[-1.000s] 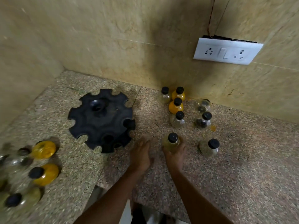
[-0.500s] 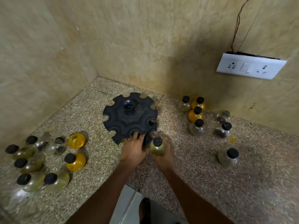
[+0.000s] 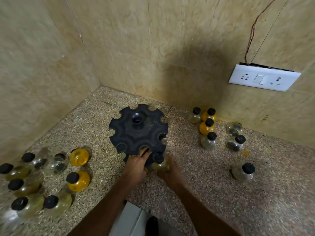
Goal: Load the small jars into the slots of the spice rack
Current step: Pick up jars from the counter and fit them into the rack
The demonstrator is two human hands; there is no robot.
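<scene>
Loading: you are at the first jar, as far as the slots show; none that you can see holds one.
Right hand [image 3: 167,169]: your fingers curl round a jar [image 3: 160,163] of greenish spice, black cap up, right at the near edge of the rack [image 3: 138,132].
Left hand [image 3: 136,163]: it rests on the rack's near rim, fingers reaching into a slot; it seems to steady the rack and holds nothing.
Rack: black, round, notched all round, standing on the table [image 3: 204,184] near the corner of the walls.
Done: nothing seated yet, by my judgement.
Left to do: the held jar, plus the right group [image 3: 208,132] by the wall and the left group [image 3: 42,181], some lying on their sides and blurred.
Next: you likely need to slide the jar into the open slot beside your left fingers.
</scene>
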